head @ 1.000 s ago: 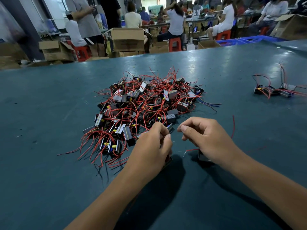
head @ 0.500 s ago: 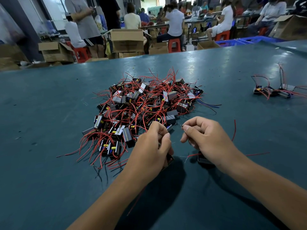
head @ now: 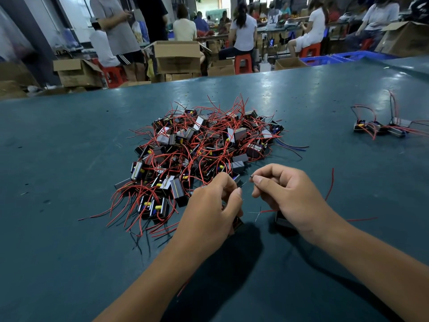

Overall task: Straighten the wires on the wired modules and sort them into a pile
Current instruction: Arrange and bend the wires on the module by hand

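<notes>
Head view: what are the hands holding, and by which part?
Both hands pinch one thin dark wire: right hand at its tip, left hand lower down, with a module partly hidden beneath it.

Two bare arms come up from the bottom of the picture. The left arm (head: 148,282) starts at the bottom middle, and the right arm (head: 371,263) starts at the bottom right corner. No sleeves cover them as far as the picture shows. The left hand (head: 209,212) and the right hand (head: 287,194) are bare too. The fingernails (head: 257,180) are short and plain.
</notes>
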Tool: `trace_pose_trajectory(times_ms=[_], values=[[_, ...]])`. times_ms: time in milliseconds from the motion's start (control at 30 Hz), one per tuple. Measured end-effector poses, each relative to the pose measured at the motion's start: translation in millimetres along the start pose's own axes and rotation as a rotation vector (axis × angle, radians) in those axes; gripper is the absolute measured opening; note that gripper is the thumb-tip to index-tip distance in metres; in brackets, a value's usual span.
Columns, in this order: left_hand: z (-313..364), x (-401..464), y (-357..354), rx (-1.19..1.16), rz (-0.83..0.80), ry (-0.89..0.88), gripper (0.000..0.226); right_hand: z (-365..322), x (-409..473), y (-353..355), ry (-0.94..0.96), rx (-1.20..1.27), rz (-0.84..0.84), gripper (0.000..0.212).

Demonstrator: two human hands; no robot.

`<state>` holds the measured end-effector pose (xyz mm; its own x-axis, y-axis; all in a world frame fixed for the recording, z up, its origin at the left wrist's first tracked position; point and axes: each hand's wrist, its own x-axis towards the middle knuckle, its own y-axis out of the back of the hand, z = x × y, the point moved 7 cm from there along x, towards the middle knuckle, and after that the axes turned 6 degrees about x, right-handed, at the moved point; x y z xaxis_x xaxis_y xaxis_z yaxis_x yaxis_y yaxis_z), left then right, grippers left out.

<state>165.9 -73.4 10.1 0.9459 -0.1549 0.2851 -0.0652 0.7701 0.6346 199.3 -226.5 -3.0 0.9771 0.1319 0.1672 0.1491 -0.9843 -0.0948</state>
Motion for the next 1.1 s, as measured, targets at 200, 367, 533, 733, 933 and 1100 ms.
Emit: trace_pose_trajectory(times_ms=[200,367,533,733,933,1100], values=[[7,-1,3,0.061,0.044,-0.062,0.014,-2,-2,-1,0.017,-0.001,-0.027,0.008],[12,-1,8,0.001,0.103,-0.106,0.01,-4,-3,-4,0.039,0.001,-0.045,0.01],[6,0,10,-0.058,0.149,-0.068,0.015,-8,-7,-10,0.067,0.004,-0.081,0.008],[4,0,8,-0.12,0.164,-0.016,0.016,-9,-7,-12,0.07,0.028,-0.072,0.007],[9,-4,6,-0.156,0.125,-0.019,0.016,-6,-8,-13,0.059,0.076,-0.071,0.009],[10,-4,6,-0.157,0.091,-0.037,0.013,-6,-8,-13,0.053,0.056,-0.082,0.012]])
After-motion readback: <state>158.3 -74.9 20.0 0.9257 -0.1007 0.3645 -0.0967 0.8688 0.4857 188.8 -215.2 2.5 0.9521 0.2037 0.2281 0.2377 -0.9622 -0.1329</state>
